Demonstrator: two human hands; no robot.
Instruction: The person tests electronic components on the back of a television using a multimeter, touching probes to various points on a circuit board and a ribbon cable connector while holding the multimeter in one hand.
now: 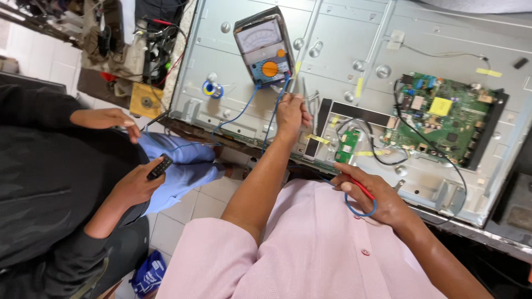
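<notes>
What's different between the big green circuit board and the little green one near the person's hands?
The large green board is far bigger and crowded with parts, including a yellow block; the small green board is a narrow piece with few parts showing. The large one sits at the right of the metal back panel; the small one lies nearer the right hand. Both lie flat, with black cables.

The tip of the red-handled test probe (pixel 363 190) is hidden under the right hand (pixel 370 195), and the fingers (pixel 293 102) of the left hand (pixel 292 112) cover whatever they pinch. The large grey metal panel back (pixel 332 50) runs off the top and right edges. The green circuit board's (pixel 443 119) small parts are too fine to tell apart.
</notes>
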